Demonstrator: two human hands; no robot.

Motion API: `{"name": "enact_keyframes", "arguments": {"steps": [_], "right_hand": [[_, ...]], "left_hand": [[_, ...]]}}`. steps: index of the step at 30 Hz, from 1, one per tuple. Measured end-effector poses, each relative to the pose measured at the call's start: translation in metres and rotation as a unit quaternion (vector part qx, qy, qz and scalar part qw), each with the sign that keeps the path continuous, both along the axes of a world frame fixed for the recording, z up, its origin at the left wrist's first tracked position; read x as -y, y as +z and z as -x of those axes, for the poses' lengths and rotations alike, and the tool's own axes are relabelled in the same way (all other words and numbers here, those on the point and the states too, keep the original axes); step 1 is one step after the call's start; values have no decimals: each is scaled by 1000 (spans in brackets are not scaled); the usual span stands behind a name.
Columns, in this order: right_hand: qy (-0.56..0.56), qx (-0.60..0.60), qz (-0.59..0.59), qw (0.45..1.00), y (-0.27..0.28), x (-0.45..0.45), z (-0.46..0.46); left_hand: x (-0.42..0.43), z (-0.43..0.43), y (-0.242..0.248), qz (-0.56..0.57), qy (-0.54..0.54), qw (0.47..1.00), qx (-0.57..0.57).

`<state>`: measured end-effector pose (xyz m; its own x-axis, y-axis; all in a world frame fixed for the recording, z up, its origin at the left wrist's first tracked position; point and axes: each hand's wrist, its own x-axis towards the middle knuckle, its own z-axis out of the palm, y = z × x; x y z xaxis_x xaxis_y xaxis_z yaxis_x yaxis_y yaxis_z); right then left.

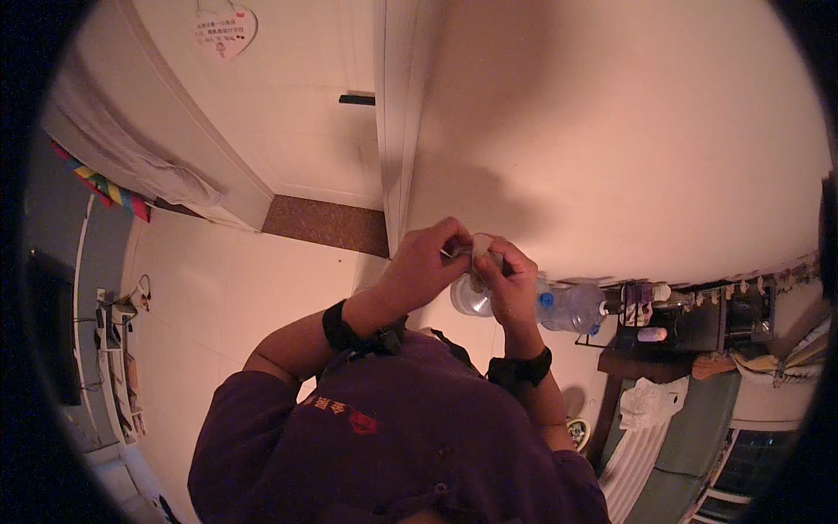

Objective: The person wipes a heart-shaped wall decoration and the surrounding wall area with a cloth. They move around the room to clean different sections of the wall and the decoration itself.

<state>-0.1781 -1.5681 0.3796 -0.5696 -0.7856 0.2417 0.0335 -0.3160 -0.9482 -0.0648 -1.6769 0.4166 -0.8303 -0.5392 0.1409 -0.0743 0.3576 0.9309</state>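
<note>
Both my hands meet in front of my chest, close to the wall. Between them is a small pale, crumpled, cloth-like or paper-like piece [482,246]. The fingers of my right hand [512,276] pinch it. My left hand [431,261] has its thumb and fingertips curled against the left side of the same piece; its exact hold is partly hidden by the fingers. Each wrist wears a black band. Below and behind the hands, large clear plastic water bottles [576,308] are on the floor along the wall.
A white door [314,131] with a black handle [357,99] stands ahead on the left, beside its frame. To the right are a dark rack [691,324] with items on it and a green sofa [697,419]. Shelves [116,373] line the far left. A small round bin-like container [579,432] stands near the sofa.
</note>
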Motion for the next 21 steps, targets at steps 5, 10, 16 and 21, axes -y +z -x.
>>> {"name": "enact_keyframes", "arguments": {"steps": [5, 10, 16, 21], "right_hand": [[-150, -105, -73, 980, -2, 60, -7], [-343, -176, -116, 915, 16, 123, 18], [-522, -375, -8, 766, 28, 182, 50], [-602, -455, -17, 656, 22, 200, 53]], "left_hand": [[68, -12, -23, 39, 11, 999, 6], [143, -16, -28, 95, 20, 994, -58], [221, -1, -8, 208, -60, 966, -144], [238, 18, 5, 257, -169, 931, -197]]}}
